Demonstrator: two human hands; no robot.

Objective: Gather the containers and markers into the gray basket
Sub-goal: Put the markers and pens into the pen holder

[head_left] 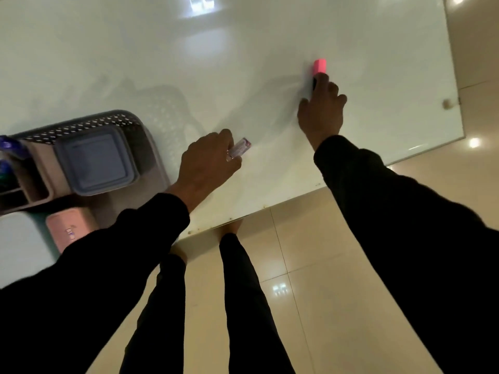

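The gray perforated basket stands at the left of the white table. Inside it lie a blue-gray square container, a pink-beige organizer and purple-capped markers. My left hand grips a small clear marker with a printed label just right of the basket, low over the table. My right hand reaches far right and pinches a marker with a pink cap; its dark body is mostly hidden under my fingers.
A pink rectangular container and a pale blue-white thing sit at the lower left near the basket. The table's front edge runs diagonally above a glossy tiled floor. My legs stand below the edge.
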